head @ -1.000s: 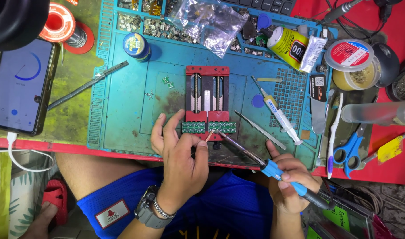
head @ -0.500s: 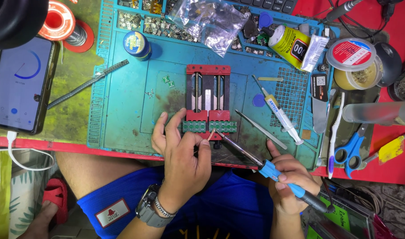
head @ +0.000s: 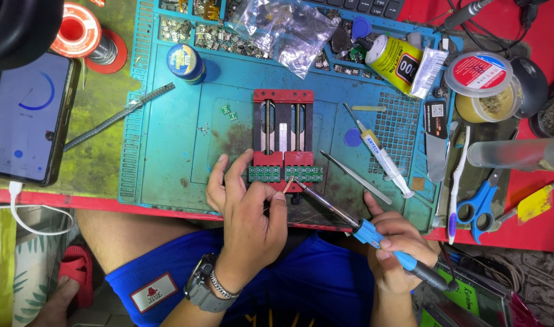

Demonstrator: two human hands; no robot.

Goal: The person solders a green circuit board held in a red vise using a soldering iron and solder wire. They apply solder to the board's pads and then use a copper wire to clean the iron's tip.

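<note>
The red board holder (head: 283, 136) clamps two green circuit boards (head: 285, 174) at the blue mat's (head: 168, 163) near edge. The left hand (head: 250, 212) pinches solder wire there; the right hand (head: 398, 242) grips the soldering iron (head: 349, 221), tip meeting it.

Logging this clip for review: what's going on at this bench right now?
A person is soldering at a blue work mat. The right hand holds a blue-handled soldering iron, its tip at the green circuit boards clamped in a red holder. The left hand rests at the boards, feeding a thin strand, probably solder wire, to the tip. Tweezers and a syringe lie beside them.
</note>
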